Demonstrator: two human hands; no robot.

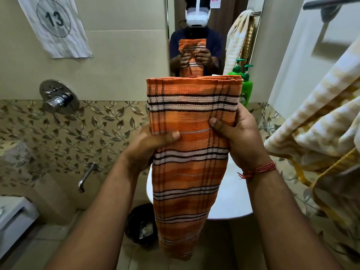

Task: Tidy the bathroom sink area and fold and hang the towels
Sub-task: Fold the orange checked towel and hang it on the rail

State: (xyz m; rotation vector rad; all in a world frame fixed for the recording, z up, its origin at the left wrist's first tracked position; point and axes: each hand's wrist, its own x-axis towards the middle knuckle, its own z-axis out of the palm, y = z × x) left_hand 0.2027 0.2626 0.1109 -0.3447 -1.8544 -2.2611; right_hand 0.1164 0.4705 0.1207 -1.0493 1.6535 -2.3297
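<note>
An orange towel (pixel 187 172) with white and black stripes hangs upright in front of me, folded into a long narrow strip. My left hand (pixel 150 145) grips its left edge about a third of the way down, thumb on the front. My right hand (pixel 235 133) grips the right edge at about the same height, a red thread around the wrist. The towel's lower end dangles over the white sink (pixel 231 193), most of which it hides. A yellow-and-white striped towel (pixel 321 121) hangs bunched at the right, below a dark towel bar (pixel 329 2).
A mirror (pixel 229 26) ahead reflects me and the towel. A green pump bottle (pixel 246 88) stands behind the sink. A chrome mixer valve (pixel 58 98) and spout (pixel 85 176) are on the left wall. A black bin (pixel 140 225) sits on the floor below.
</note>
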